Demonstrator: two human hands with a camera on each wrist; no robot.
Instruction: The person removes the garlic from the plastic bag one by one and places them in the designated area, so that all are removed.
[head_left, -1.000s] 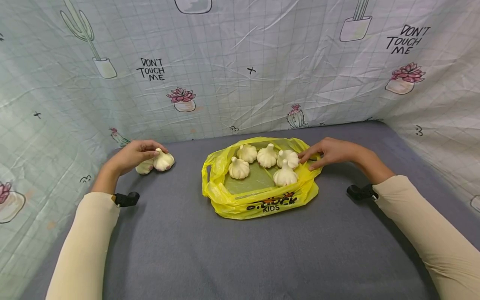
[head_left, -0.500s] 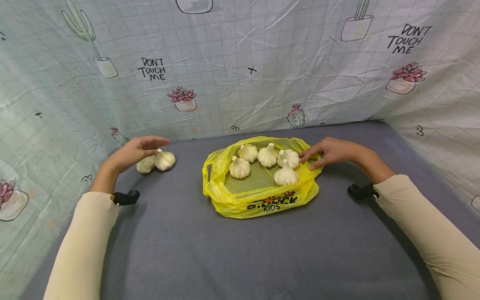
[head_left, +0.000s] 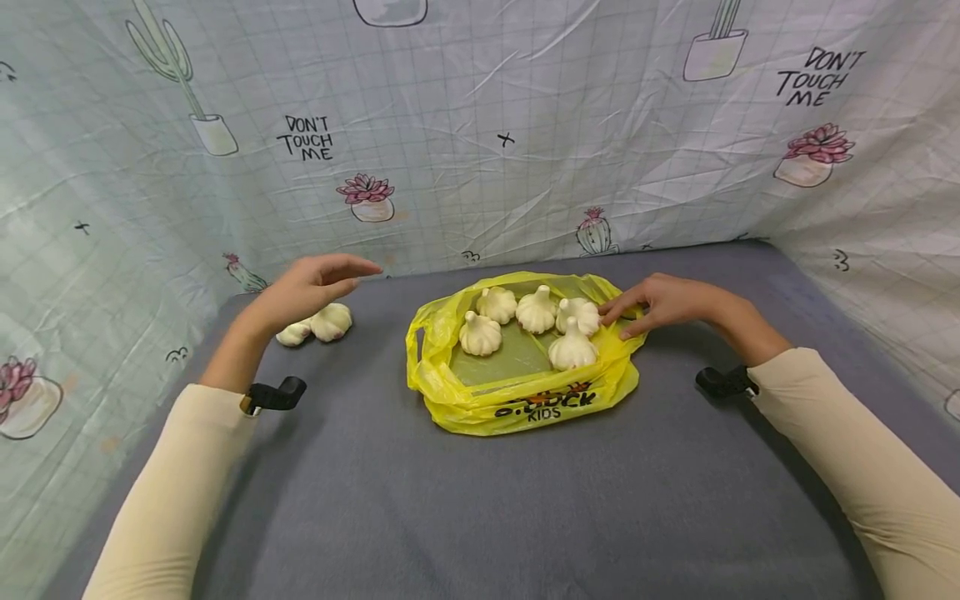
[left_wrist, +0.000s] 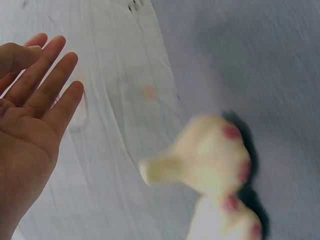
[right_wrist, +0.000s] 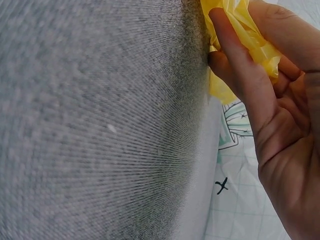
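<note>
My right hand (head_left: 663, 301) pinches the crinkled yellow plastic bag (head_left: 463, 414), presumably to steady its open mouth around rounded white garlic bulbs (head_left: 480, 336); my left hand (head_left: 307, 290) hovers empty, fingers extended.

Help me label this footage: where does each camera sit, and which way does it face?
Head: on the head, facing forward and down at the yellow bag; left hand, right hand and sleeves show.
Left wrist: on that wrist, facing two loose garlic bulbs; left hand shows.
Right wrist: on that wrist, facing the yellow bag; right hand shows.
Head and right wrist share the right hand gripping the yellow bag.
</note>
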